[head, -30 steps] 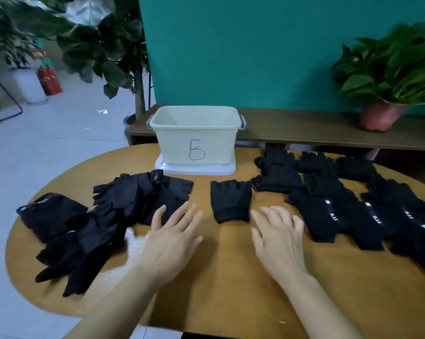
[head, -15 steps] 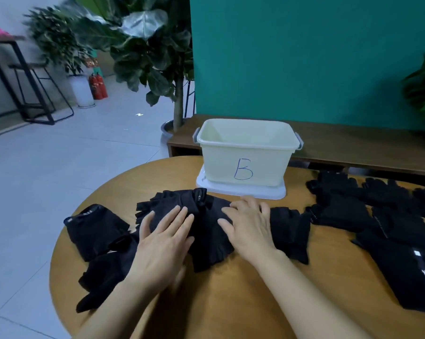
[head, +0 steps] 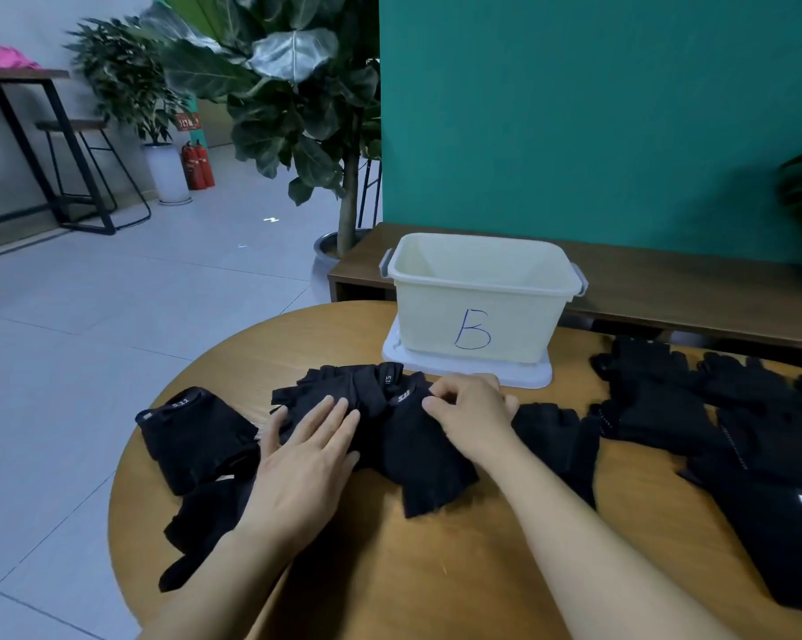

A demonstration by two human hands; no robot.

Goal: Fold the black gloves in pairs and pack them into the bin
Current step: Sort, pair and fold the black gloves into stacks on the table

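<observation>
Leaning over the round table (head: 436, 570), the person has both hands on one heap of gloves (head: 329, 385). The left hand (head: 306, 459) lies flat on it, fingers straight. The right hand (head: 470, 418) curls its fingers and pinches the cuff of a black glove (head: 417, 464). That glove runs long-ways from the cuff back toward the person. Just behind the right hand stands the bin (head: 482, 311). I see no gloves in it, though its floor is hidden.
</observation>
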